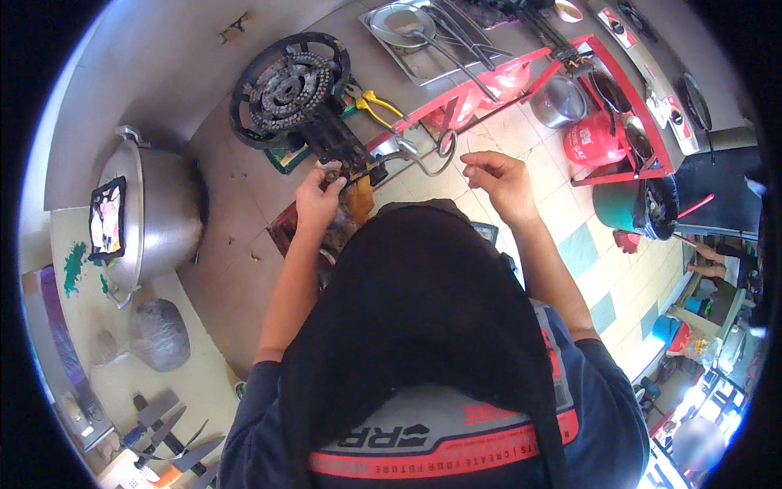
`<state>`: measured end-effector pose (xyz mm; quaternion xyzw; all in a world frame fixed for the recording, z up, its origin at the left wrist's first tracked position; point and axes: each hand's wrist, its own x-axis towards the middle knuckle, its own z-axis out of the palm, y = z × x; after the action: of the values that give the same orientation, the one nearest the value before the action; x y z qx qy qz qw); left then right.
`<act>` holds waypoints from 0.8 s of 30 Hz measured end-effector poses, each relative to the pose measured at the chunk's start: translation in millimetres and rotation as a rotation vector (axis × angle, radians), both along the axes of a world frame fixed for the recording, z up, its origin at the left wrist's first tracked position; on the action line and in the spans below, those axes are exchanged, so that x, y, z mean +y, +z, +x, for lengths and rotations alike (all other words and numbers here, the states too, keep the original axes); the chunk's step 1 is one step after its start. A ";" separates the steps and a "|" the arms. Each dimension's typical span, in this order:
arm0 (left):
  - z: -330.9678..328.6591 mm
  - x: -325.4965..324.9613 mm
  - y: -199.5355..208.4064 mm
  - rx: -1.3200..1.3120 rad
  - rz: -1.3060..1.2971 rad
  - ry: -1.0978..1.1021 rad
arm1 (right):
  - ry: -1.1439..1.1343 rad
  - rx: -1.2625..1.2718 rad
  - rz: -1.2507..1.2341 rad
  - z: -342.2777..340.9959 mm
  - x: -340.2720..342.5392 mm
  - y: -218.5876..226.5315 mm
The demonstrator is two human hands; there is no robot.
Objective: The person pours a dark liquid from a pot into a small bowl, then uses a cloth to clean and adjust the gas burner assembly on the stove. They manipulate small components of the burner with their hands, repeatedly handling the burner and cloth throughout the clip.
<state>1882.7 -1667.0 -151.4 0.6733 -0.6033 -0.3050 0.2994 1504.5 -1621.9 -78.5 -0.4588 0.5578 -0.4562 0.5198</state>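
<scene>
A black cast-iron gas burner [292,91] with a round, ridged head lies on the counter, its valve end toward me. My left hand [316,202] is closed at that valve end, with thumb and fingers around a small round knob-like part [331,175]. A grey gas hose [438,169] curves away from the valve to the right. My right hand [507,186] is raised beyond the hose, apart from the burner. Its thumb and fingers pinch a very thin, wire-like piece [467,145], too fine to make out well. Yellow-handled pliers [376,104] lie beside the burner.
A large lidded metal pot [167,210] stands at left, above several knives [167,432]. A metal tray [423,61] holds a strainer and utensils. A red metal stand [562,45] runs along the far right, with a red gas cylinder [593,138] and a steel pot [559,101] by it.
</scene>
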 end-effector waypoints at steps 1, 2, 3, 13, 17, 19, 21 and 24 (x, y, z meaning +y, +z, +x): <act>-0.5 -1.8 -5.3 0.086 -0.019 0.000 | 0.006 -0.046 -0.035 0.5 0.9 -0.3; -2.5 -5.6 -11.2 0.172 -0.040 -0.001 | 0.006 -0.090 -0.067 2.2 1.1 -1.0; -3.1 -8.1 -16.2 0.259 -0.037 0.002 | 0.004 -0.133 -0.100 3.1 1.7 -1.4; -3.9 -7.9 -11.2 0.180 0.149 -0.007 | -0.003 0.049 -0.083 -4.8 6.8 0.8; -16.0 -4.5 -2.5 0.266 -0.060 -0.065 | -0.126 -0.223 -0.109 -13.9 9.2 1.0; -26.6 -2.3 5.4 0.329 -0.050 -0.074 | -0.165 -0.498 -0.041 -19.5 9.6 2.4; -31.8 -2.3 20.5 0.477 0.134 -0.039 | -0.144 -0.688 -0.041 -27.4 10.2 6.7; -54.6 -2.7 36.8 0.634 0.088 -0.030 | -0.138 -0.702 -0.082 -33.6 13.4 16.0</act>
<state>1828.1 -1669.7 -114.6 0.5481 -0.4762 -0.5298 0.4384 1470.9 -1608.5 -62.5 -0.2559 0.3562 -0.6419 0.6290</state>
